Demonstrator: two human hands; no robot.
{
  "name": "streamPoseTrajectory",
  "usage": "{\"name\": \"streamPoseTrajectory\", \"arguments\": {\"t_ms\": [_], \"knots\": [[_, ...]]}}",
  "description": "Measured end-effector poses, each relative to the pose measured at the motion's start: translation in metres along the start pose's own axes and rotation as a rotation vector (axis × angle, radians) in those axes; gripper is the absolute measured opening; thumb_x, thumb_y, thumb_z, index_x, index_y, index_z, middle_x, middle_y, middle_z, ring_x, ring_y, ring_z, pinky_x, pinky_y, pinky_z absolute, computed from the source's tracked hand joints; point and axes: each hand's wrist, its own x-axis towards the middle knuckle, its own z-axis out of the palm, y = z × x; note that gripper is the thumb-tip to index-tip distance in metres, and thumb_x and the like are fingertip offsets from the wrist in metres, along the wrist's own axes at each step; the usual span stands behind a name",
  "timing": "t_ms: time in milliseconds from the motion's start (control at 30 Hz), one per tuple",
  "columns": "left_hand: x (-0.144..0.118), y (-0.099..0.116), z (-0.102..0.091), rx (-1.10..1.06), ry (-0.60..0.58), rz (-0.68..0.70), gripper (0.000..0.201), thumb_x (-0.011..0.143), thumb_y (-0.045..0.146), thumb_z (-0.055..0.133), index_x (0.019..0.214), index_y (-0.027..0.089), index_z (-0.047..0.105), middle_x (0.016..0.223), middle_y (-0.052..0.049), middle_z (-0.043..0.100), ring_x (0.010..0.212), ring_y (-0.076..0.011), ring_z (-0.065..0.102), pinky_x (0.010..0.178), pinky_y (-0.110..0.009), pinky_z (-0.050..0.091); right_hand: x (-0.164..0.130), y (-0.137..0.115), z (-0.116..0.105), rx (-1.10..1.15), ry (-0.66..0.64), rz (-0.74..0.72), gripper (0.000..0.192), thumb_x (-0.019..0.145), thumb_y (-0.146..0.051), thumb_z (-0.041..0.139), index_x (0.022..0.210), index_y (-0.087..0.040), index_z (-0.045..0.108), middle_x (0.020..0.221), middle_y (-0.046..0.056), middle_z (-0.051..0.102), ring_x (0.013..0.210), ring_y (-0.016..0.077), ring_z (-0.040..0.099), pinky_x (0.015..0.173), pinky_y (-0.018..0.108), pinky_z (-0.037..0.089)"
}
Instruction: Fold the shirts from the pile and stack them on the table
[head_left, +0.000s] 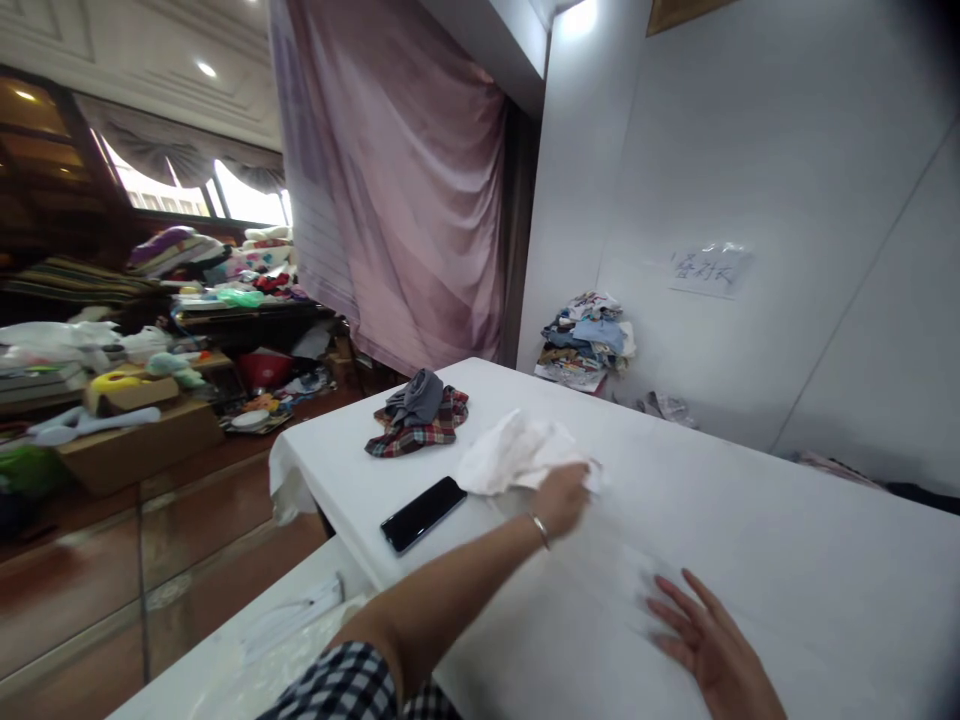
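While the left hand [564,497] reaches far out across the white table [787,540], its fingers are closed on the edge of a crumpled white cloth [514,455] that lies on the tabletop just beyond it — a thin bracelet [538,528] circles that wrist. Nearer the camera, the right hand [709,640] rests flat on the table, fingers spread and released, holding nothing. A dark phone [423,513] lies screen-up just to the left of the cloth, near the table's edge. Farther back sits a plaid garment [420,432] with a grey piece [417,397] heaped on top — apart from the cloth. Against the wall, a pile of folded clothes [589,340] stands beyond the table's far corner.
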Motion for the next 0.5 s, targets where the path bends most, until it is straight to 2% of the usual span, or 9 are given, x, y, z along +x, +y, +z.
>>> {"name": "streamPoseTrajectory", "arguments": {"t_ms": [67, 100, 167, 200, 233, 300, 400, 433, 500], "knots": [[-0.029, 0.037, 0.031, -0.082, -0.134, 0.235, 0.019, 0.081, 0.03, 0.067, 0.099, 0.025, 0.066, 0.117, 0.004, 0.068, 0.111, -0.0107, 0.059, 0.099, -0.017, 0.043, 0.003, -0.003, -0.01, -0.024, 0.048, -0.027, 0.053, 0.072, -0.065, 0.05, 0.123, -0.052, 0.053, 0.128, -0.001, 0.061, 0.11, 0.0304, 0.063, 0.086, 0.055, 0.055], [-0.043, 0.05, 0.045, -0.22, -0.196, 0.471, 0.026, 0.08, 0.034, 0.067, 0.104, 0.023, 0.065, 0.125, 0.001, 0.064, 0.117, -0.0123, 0.057, 0.102, -0.018, 0.041, 0.005, -0.005, -0.015, -0.062, 0.079, -0.039, 0.054, 0.07, -0.065, 0.052, 0.122, -0.053, 0.053, 0.129, -0.002, 0.06, 0.113, 0.0299, 0.061, 0.09, 0.054, 0.054], [-0.065, 0.066, 0.066, -0.406, -0.25, 0.698, 0.033, 0.084, 0.04, 0.062, 0.111, 0.022, 0.061, 0.136, -0.002, 0.056, 0.124, -0.0139, 0.053, 0.105, -0.021, 0.04, 0.006, -0.01, -0.022, -0.134, 0.151, -0.053, 0.055, 0.062, -0.06, 0.063, 0.116, -0.049, 0.059, 0.129, -0.003, 0.061, 0.121, 0.0302, 0.055, 0.097, 0.049, 0.05], [-0.072, 0.068, 0.072, -0.461, -0.258, 0.754, 0.035, 0.086, 0.042, 0.058, 0.114, 0.021, 0.059, 0.139, -0.004, 0.054, 0.126, -0.0148, 0.051, 0.105, -0.023, 0.04, 0.006, -0.013, -0.024, -0.146, 0.177, -0.044, 0.058, 0.058, -0.056, 0.069, 0.114, -0.045, 0.062, 0.126, -0.001, 0.063, 0.123, 0.0313, 0.053, 0.1, 0.047, 0.048], [-0.077, 0.067, 0.075, -0.469, -0.249, 0.751, 0.035, 0.088, 0.042, 0.055, 0.115, 0.021, 0.059, 0.138, -0.006, 0.055, 0.126, -0.0154, 0.051, 0.106, -0.025, 0.04, 0.006, -0.015, -0.025, -0.131, 0.189, -0.028, 0.062, 0.055, -0.051, 0.073, 0.115, -0.038, 0.063, 0.123, 0.002, 0.065, 0.124, 0.033, 0.053, 0.102, 0.047, 0.046], [-0.081, 0.056, 0.073, -0.387, -0.193, 0.653, 0.032, 0.089, 0.038, 0.053, 0.115, 0.021, 0.059, 0.132, -0.007, 0.059, 0.126, -0.0172, 0.051, 0.107, -0.031, 0.039, 0.004, -0.02, -0.025, -0.043, 0.192, 0.016, 0.071, 0.055, -0.045, 0.077, 0.122, -0.027, 0.06, 0.115, 0.006, 0.069, 0.118, 0.035, 0.057, 0.101, 0.047, 0.045], [-0.079, 0.031, 0.067, -0.115, -0.086, 0.327, 0.033, 0.085, 0.027, 0.056, 0.118, 0.021, 0.058, 0.133, -0.01, 0.057, 0.129, -0.0232, 0.046, 0.109, -0.042, 0.035, -0.002, -0.03, -0.019, 0.149, 0.142, 0.059, 0.078, 0.055, -0.036, 0.079, 0.127, -0.021, 0.055, 0.109, 0.006, 0.071, 0.106, 0.0317, 0.063, 0.093, 0.042, 0.048], [-0.078, 0.022, 0.066, -0.021, -0.084, 0.214, 0.038, 0.083, 0.026, 0.059, 0.12, 0.02, 0.057, 0.137, -0.012, 0.053, 0.13, -0.0259, 0.044, 0.109, -0.045, 0.035, -0.003, -0.033, -0.017, 0.191, 0.134, 0.055, 0.078, 0.055, -0.033, 0.08, 0.127, -0.021, 0.055, 0.107, 0.006, 0.072, 0.103, 0.0299, 0.065, 0.091, 0.039, 0.049], [-0.076, 0.009, 0.065, 0.067, -0.11, 0.077, 0.038, 0.079, 0.026, 0.063, 0.117, 0.02, 0.058, 0.136, -0.013, 0.053, 0.128, -0.0281, 0.046, 0.106, -0.046, 0.037, -0.007, -0.039, -0.013, 0.244, 0.143, 0.053, 0.08, 0.054, -0.03, 0.079, 0.129, -0.021, 0.054, 0.102, 0.004, 0.073, 0.096, 0.0271, 0.067, 0.083, 0.035, 0.051]]}}
